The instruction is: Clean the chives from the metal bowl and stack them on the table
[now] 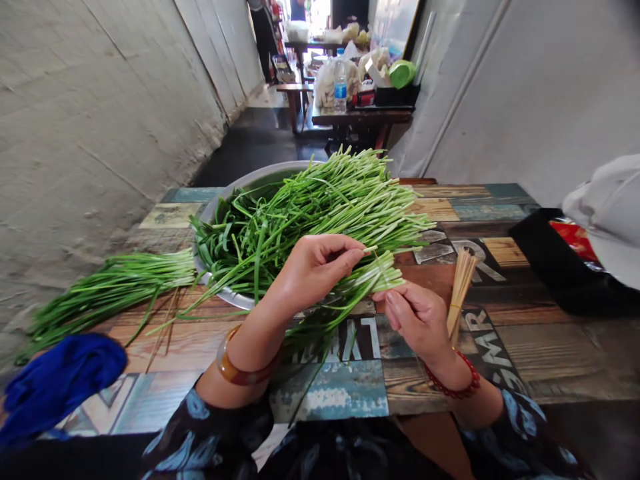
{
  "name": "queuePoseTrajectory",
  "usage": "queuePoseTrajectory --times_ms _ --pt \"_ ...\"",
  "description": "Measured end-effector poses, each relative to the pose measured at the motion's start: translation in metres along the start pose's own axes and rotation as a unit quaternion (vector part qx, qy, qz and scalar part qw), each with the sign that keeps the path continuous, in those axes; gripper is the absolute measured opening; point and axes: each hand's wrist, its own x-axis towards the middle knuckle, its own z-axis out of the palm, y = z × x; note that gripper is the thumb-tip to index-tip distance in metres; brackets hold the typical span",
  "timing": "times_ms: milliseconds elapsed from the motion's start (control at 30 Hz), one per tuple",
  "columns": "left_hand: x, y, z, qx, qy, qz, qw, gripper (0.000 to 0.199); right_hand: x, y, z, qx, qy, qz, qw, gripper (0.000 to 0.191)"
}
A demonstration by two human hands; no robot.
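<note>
The small chive bunch (367, 283) lies above the table (525, 347), near its middle, between my two hands. My left hand (320, 267) pinches a chive stalk at the bunch's upper side; my right hand (417, 317) pinches at the lower side of its cut ends. The basin (240, 298) sits at the far edge, left of centre; bundled sticks (461, 287) lie just right of my right hand.

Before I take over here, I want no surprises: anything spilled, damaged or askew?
The blue cloth lies crumpled at the near left edge, and loose thin sticks lie apart from the tied bundle. No spill shows.
</note>
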Motion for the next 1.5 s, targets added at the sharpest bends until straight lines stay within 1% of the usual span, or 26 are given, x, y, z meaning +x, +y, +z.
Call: queuePoseTrajectory --times_ms 133,400,600,800,933,1067,1233,1400,1500 --pt "0.001 0.002 0.001 -0.015 0.001 -0.019 1.0 0.017 0.0 0.0 0.001 -0.001 -0.012 -0.001 1.0 0.027" --pt "0.001 0.004 0.0 -0.054 -0.01 -0.031 0.998 0.014 0.004 -0.002 0.002 0.005 -0.016 -0.005 1.0 0.026" --pt "0.0 0.002 0.0 -0.079 -0.016 -0.046 0.996 0.013 0.002 -0.002 0.006 0.032 -0.023 0.019 0.999 0.028" --pt "0.001 -0.002 -0.002 -0.118 -0.001 -0.028 0.993 0.017 0.005 -0.004 0.011 0.07 -0.018 0.037 0.997 0.029" --pt "0.001 -0.002 -0.004 -0.115 0.013 -0.007 0.993 0.019 0.005 -0.001 0.015 0.116 -0.011 0.045 0.992 0.028" --pt "0.0 -0.001 -0.005 -0.114 0.006 -0.025 0.993 0.019 0.002 0.004 0.016 0.152 -0.007 0.061 0.986 0.026" --pt "-0.001 0.001 -0.006 -0.108 -0.022 -0.05 0.993 0.018 0.0 0.008 0.014 0.15 0.007 0.087 0.985 0.023" --pt "0.0 0.0 -0.007 -0.099 -0.022 -0.03 0.994 0.023 -0.003 0.009 0.013 0.149 0.006 0.1 0.984 0.022" --pt "0.0 -0.001 -0.007 -0.096 -0.017 -0.023 0.995 0.023 -0.004 0.008 0.013 0.156 0.005 0.104 0.982 0.021"
